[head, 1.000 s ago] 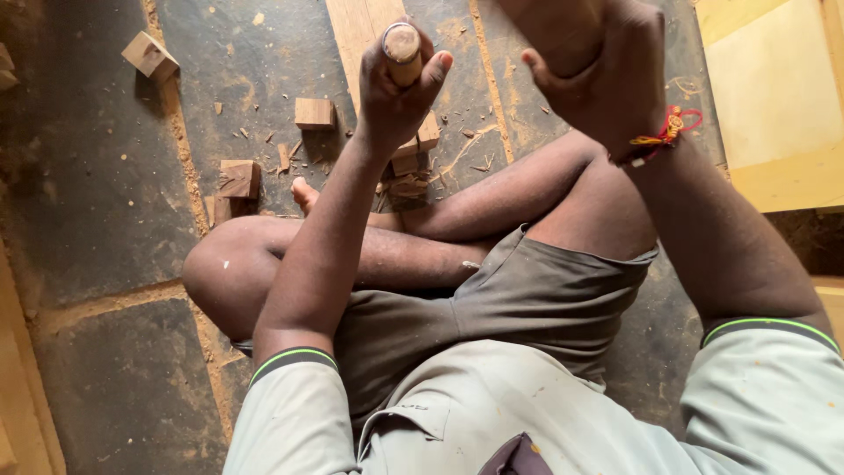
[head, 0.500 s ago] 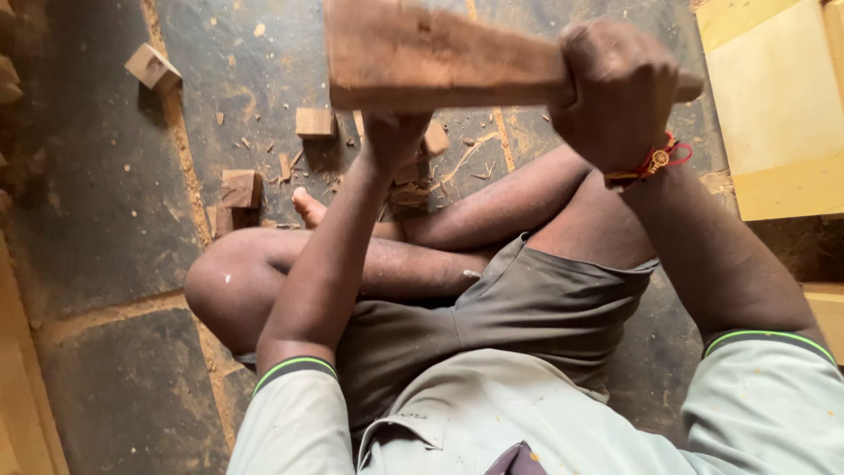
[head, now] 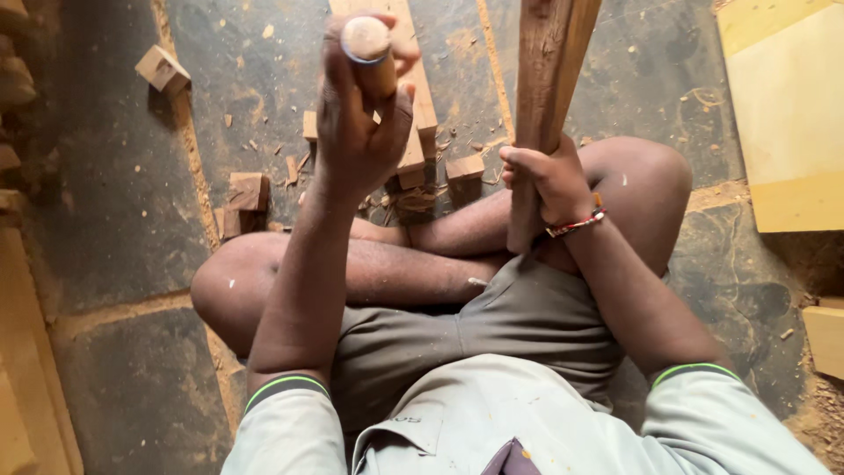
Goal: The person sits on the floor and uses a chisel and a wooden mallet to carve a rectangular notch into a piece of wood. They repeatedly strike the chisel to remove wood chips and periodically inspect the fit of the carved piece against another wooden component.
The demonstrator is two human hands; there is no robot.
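Note:
I sit cross-legged on a dark stone floor. My left hand point(head: 359, 132) is shut around a chisel with a round wooden handle point(head: 366, 42), held upright over a long pale wooden plank point(head: 420, 88) that lies on the floor ahead of my legs. My right hand point(head: 547, 180) grips the lower end of a thick brown wooden club point(head: 547, 79), which stands nearly upright to the right of the chisel. A red bracelet is on my right wrist. The chisel's blade is hidden behind my left hand.
Small wood blocks point(head: 162, 69) point(head: 247, 190) point(head: 464, 167) and chips lie scattered on the floor near the plank. A yellow board point(head: 791, 114) lies at the right. Wooden pieces line the left edge point(head: 18, 290). My knees flank the work spot.
The club swung from lying across the top of the view to standing upright on the right. My left hand with the chisel has risen back into view.

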